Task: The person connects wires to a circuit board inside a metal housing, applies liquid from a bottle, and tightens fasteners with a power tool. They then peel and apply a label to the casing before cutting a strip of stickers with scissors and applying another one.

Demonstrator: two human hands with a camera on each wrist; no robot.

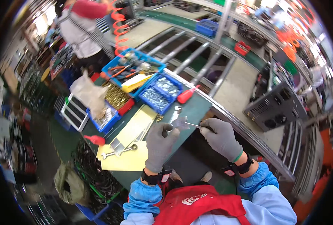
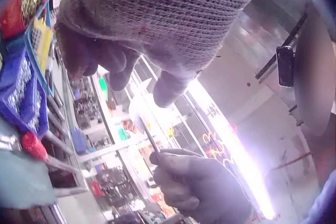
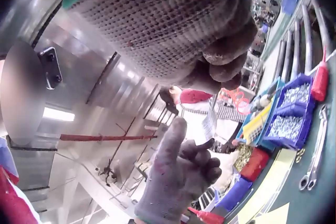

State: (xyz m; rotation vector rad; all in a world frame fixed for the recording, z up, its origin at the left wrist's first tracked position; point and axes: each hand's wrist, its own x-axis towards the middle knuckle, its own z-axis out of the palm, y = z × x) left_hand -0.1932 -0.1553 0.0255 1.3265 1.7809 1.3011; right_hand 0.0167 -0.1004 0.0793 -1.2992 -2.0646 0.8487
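Note:
A small translucent sheet (image 1: 180,123), pale in the left wrist view, hangs at the end of a thin metal tool (image 1: 192,125). My right hand (image 1: 222,138) pinches the other end of that tool between thumb and fingers. Close beside the sheet is my gloved left hand (image 1: 159,144), its thumb spread from loosely bent fingers in the right wrist view (image 3: 176,176). The sheet shows between that thumb and forefinger in the left wrist view. Below them a green-topped bench carries a wrench (image 1: 176,112) and yellow sheets (image 1: 136,125) with another wrench (image 1: 119,151).
Blue bins of silvery screws (image 1: 161,92) and brassy parts (image 1: 117,95) stand at the back, beside a blue tool tray (image 1: 106,67). Red bottles (image 1: 187,94) lie nearby. Rollers (image 1: 191,58) run behind the bench; a metal case (image 1: 275,107) sits right. Another person (image 1: 82,28) stands back left.

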